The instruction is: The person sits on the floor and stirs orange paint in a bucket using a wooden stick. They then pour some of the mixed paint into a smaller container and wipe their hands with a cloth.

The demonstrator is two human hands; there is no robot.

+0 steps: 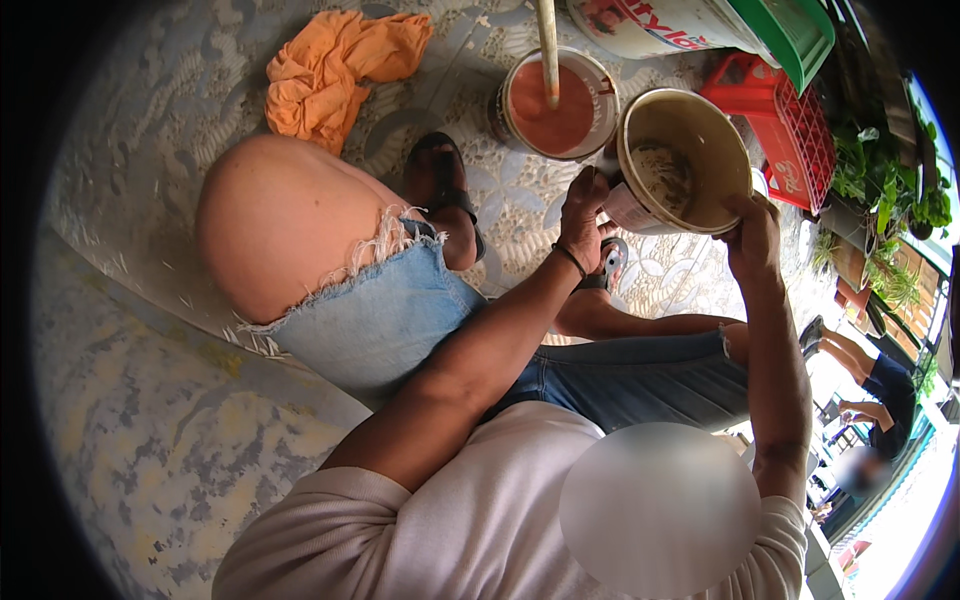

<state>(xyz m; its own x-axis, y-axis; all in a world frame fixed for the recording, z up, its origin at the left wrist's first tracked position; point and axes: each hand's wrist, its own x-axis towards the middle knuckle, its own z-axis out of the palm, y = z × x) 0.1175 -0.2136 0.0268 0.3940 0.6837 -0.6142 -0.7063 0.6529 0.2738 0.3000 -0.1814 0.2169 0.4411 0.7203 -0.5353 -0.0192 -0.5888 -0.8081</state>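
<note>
A pale, round bucket (pixel 632 150) is held tilted between my two hands, its opening facing up toward me. Its inside is stained and a little pale residue lies on the bottom. My left hand (pixel 582 212) grips the bucket's near left side, a dark band on the wrist. On the right, my right hand (pixel 755 232) closes over the rim. Just left of the held bucket, a second bucket (pixel 507 112) stands on the floor, filled with reddish-orange paint (pixel 548 125). A wooden stick (pixel 548 45) stands in that paint.
A crumpled orange cloth (pixel 325 80) lies on the patterned floor (pixel 500 235). Beyond the paint stands a large white bucket (pixel 650 28) beside a green plastic piece (pixel 795 45). Further right are a red crate (pixel 790 140), potted plants (pixel 880 175) and another person (pixel 885 410).
</note>
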